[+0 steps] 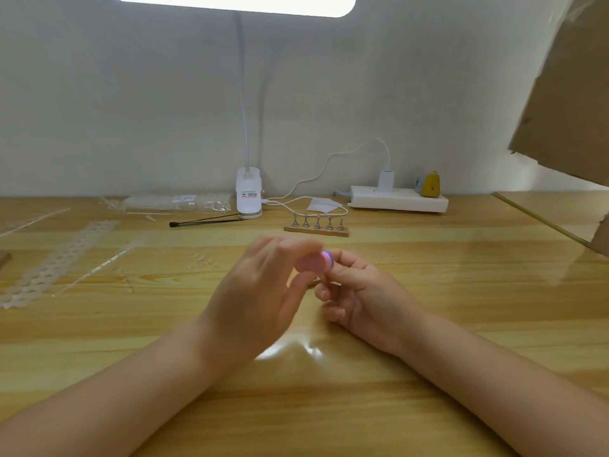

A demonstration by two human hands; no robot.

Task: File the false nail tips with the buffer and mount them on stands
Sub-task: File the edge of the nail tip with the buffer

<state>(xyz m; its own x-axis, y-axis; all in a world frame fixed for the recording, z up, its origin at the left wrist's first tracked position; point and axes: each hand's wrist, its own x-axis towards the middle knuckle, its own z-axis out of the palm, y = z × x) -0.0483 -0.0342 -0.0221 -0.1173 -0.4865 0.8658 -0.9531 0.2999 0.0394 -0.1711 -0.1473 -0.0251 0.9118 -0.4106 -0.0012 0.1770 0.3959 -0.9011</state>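
We look forward and slightly down from head height, close over the tabletop (428,341), facing the far wall (131,94), a single wide-angle view.

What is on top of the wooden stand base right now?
Five metal stands sit upright in a row on the wooden base. No nail tips appear mounted on them, though they are small in view.

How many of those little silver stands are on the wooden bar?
5. The stands sit side by side in one row on the wooden bar, behind the hands and in front of the white power strip. All five tops look bare, and none seems hidden.
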